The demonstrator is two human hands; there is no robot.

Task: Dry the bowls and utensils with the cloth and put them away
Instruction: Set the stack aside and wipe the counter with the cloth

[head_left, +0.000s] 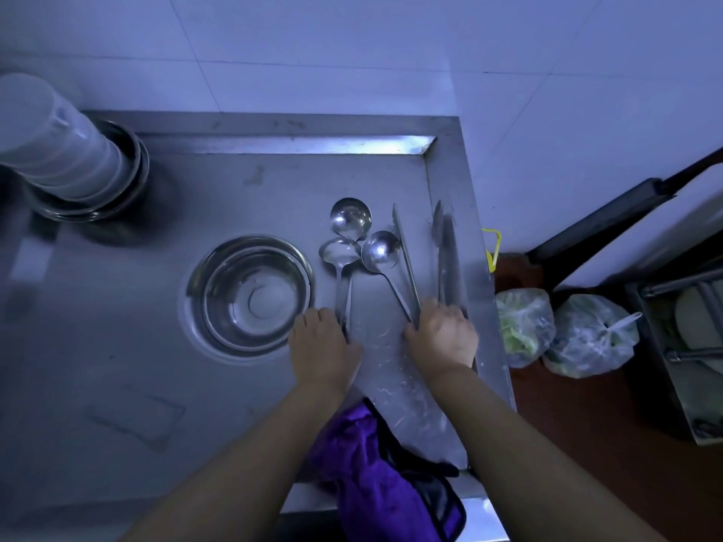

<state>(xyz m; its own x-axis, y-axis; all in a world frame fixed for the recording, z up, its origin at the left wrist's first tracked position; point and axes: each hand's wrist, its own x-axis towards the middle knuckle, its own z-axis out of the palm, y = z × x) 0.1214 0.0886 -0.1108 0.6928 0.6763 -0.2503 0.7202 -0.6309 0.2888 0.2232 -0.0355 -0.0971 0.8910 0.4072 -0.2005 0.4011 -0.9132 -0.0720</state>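
While the ladles (pixel 354 244) lie fanned beside the steel bowl (pixel 250 295) on the bench (pixel 129 326), our left hand (pixel 322 342) curls onto two ladle handles and our right hand (pixel 442 332) grips the tongs (pixel 448 260) beyond, apparently gathering them. The purple cloth (pixel 375 471) waits at the bench edge below the bowl, presumably kept within reach for drying.

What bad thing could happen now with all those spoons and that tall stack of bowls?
1. The right hand grips several long utensils together, near the counter edge; one might slip out and drop to the floor.
2. The purple cloth hangs over the front edge and could slide off.
3. The stack of white bowls looks tilted; a bump might topple it.
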